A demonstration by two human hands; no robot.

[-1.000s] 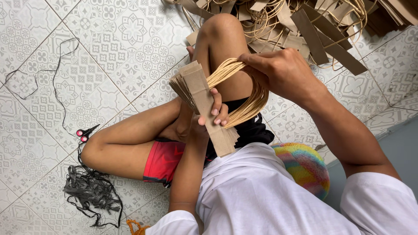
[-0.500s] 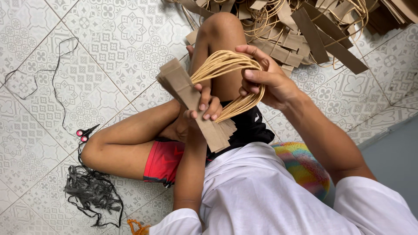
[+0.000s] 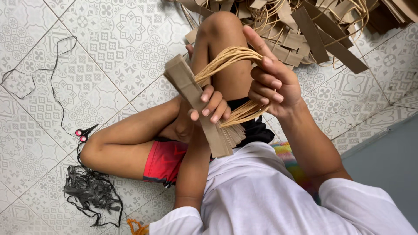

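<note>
Above the raised knee, the left hand (image 3: 211, 106) has its fingers clamped on the stack of brown cardboard strips (image 3: 198, 109); the right hand (image 3: 272, 87) pinches the looped tan paper cords (image 3: 230, 58). Best keep strips squared, cords gathered.

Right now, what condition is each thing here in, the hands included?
Left hand: gripping the stack of brown paper strips, held upright.
Right hand: closed around the tan cord loops.
Tan cord loops: bunched, arching from the stack.
Pile of strips and cords: loose, jumbled on the floor.
Scissors: lying on tiles, shut.
Black cord bundle: tangled.
</note>
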